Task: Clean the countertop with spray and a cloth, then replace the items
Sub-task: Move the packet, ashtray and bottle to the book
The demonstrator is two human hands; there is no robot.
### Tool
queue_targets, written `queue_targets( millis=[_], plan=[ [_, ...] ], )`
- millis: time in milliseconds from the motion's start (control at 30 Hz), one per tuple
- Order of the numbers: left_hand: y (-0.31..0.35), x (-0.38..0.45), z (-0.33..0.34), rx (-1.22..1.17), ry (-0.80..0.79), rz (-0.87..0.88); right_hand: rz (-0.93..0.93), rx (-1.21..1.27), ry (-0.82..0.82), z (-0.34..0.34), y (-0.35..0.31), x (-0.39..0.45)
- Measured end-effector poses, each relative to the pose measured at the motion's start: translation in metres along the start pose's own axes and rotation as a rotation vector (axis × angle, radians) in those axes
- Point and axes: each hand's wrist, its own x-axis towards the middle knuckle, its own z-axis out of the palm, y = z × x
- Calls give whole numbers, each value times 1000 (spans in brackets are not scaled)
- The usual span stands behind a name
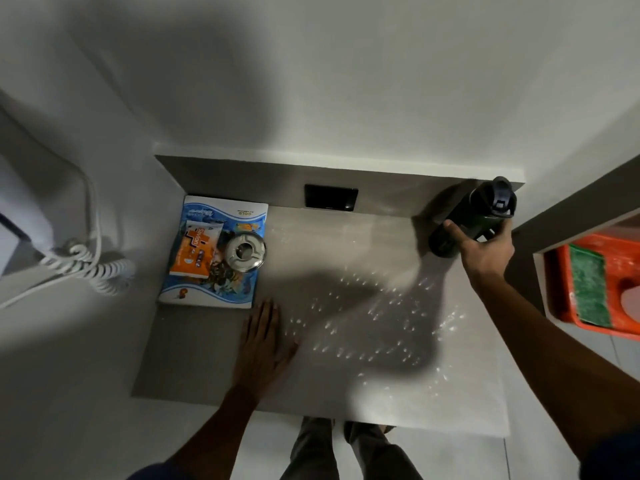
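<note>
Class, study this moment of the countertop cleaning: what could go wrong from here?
1. The blue book, orange packet and ashtray remain on the countertop; nearby spray droplets could wet them.
2. The left hand lies flat beside the droplets and may slip.
3. The right hand holds the spray bottle near the edge.

My right hand wraps the lower half of the dark bottle — I can't read any label, and the nozzle end is just a dark shape. The orange tub runs off the right edge, with the green pad inside it partly behind the shelf edge. Under the orange packet and the round metal dish, most of the blue book cover is covered; its small print is too tiny for me. The coiled cord leads off the left edge — what it joins is cut off. Droplets smear into streaks.
</note>
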Motion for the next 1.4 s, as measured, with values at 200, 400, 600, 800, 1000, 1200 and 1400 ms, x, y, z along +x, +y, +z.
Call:
queue_targets(
  millis=[200, 400, 600, 800, 1000, 1200, 1400],
  plan=[
    [1, -1, -1, -63, -14, -3, -20, 17, -89, 50, -24, -46],
    [-7, -2, -2, -122, 10, 35, -101, 71, -259, 152, -68, -90],
    [-10, -1, 0, -124, 58, 54, -188, 39, -401, 233, -95, -115],
    [-15, -2, 4, -140, 80, 72, -256, -59, -427, 262, -101, -116],
    [-17, 0, 7, -146, 71, 65, -270, -66, -425, 269, -102, -115],
    [-14, -2, 5, -150, 80, 61, -206, -66, -457, 266, -93, -120],
    [-5, -3, -3, -177, 88, 15, -181, -140, -474, 219, -51, -130]
  ],
)
